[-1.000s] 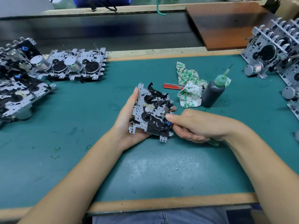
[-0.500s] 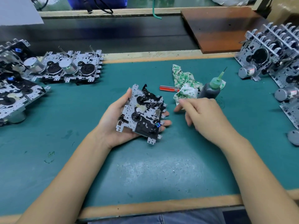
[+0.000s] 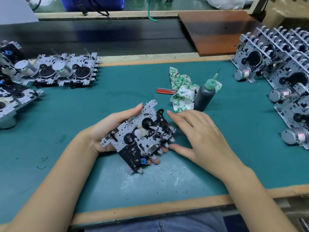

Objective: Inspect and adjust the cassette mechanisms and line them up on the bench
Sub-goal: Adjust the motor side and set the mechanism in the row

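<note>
On the green bench mat (image 3: pixel 66 124), your left hand (image 3: pixel 107 131) gripped the cassette mechanism (image 3: pixel 140 136), long axis eleven-to-five; your right hand (image 3: pixel 200 134), fingers relaxed, lay just beside it at three o'clock.

Bench layout, mid-task

Held mechanism (image 3: pixel 138 136) sat center on bench (image 3: pixel 100 186); finished units (image 3: pixel 65 71) far left, stacked units (image 3: pixel 280 67) right, bottle (image 3: pixel 204 96) w/ rag (image 3: pixel 181 91) behind.

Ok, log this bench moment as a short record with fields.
held: mechanism, tilted, above the mat
left hand: grips the mechanism from below
right hand: open, fingers straight, beside the mechanism's right edge
behind: bottle, rag, screwdriver
left stack: mechanisms lying flat
right stack: mechanisms leaning in rows
</note>
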A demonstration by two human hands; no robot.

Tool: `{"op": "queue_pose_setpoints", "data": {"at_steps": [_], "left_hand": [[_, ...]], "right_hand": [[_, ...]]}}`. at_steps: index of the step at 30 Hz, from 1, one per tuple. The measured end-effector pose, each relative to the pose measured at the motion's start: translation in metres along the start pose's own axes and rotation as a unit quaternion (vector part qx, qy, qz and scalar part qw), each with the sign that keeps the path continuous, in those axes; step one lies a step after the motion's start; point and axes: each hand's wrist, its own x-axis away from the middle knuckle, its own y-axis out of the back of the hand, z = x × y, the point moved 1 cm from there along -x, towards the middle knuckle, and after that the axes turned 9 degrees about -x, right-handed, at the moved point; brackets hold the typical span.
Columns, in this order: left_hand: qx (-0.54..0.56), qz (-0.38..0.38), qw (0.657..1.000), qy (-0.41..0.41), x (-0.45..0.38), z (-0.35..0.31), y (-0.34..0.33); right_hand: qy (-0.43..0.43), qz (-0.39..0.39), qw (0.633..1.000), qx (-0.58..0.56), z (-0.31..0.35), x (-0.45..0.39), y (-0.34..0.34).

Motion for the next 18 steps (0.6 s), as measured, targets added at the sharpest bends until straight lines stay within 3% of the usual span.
{"op": "queue_pose_setpoints", "data": {"at_steps": [4, 8, 10, 12, 18], "left_hand": [[-0.036, -0.006, 0.999, 0.011, 0.001, 0.001, 0.002], [-0.056, -0.078, 0.995, 0.013, 0.004, -0.001, 0.004], [-0.048, -0.083, 0.995, 0.012, 0.005, -0.002, 0.002], [-0.054, -0.109, 0.992, 0.015, 0.004, -0.001, 0.002], [-0.065, -0.139, 0.988, 0.027, 0.008, -0.001, -0.001]], "right_hand": [[-0.004, -0.049, 0.999, -0.009, 0.002, 0.011, -0.005], [-0.144, -0.107, 0.978, -0.105, -0.005, 0.010, -0.005], [-0.189, -0.136, 0.968, -0.097, -0.011, 0.011, -0.005], [-0.182, -0.134, 0.971, -0.079, -0.011, 0.011, -0.004], [-0.032, 0.001, 0.997, -0.063, 0.005, 0.011, -0.005]]}}
